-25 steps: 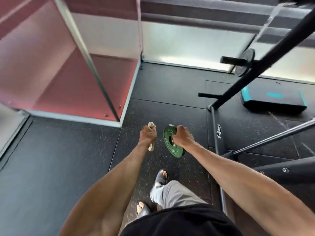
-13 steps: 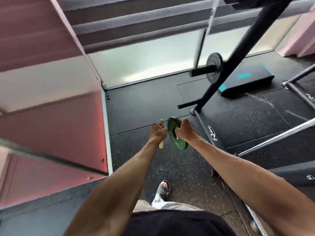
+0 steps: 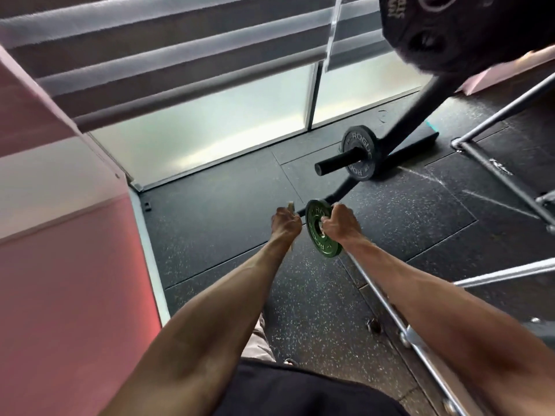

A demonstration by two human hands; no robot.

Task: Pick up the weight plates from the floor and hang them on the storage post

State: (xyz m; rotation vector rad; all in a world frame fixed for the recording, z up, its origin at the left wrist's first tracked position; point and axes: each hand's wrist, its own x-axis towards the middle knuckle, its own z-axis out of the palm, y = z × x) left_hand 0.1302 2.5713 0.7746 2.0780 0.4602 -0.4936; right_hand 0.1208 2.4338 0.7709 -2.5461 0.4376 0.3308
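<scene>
A small green weight plate (image 3: 319, 235) hangs edge-on above the floor, my right hand (image 3: 339, 225) gripping it through its centre hole. My left hand (image 3: 286, 223) is closed on a thin pale plate (image 3: 290, 206) seen edge-on, mostly hidden by the fingers. Ahead and to the right a black storage post (image 3: 333, 165) sticks out from the rack upright, with one black plate (image 3: 360, 151) hung on it. Both hands are short of the post's free end.
A large black plate (image 3: 468, 28) looms at the top right on the rack. The rack's steel base rails (image 3: 387, 298) run along the floor on the right. A pink wall panel (image 3: 69, 280) stands at the left, frosted windows behind.
The view has swung right and closer to the rack; the storage post with its black plate is now nearer, just ahead of my hands. Both hands keep their plates.
</scene>
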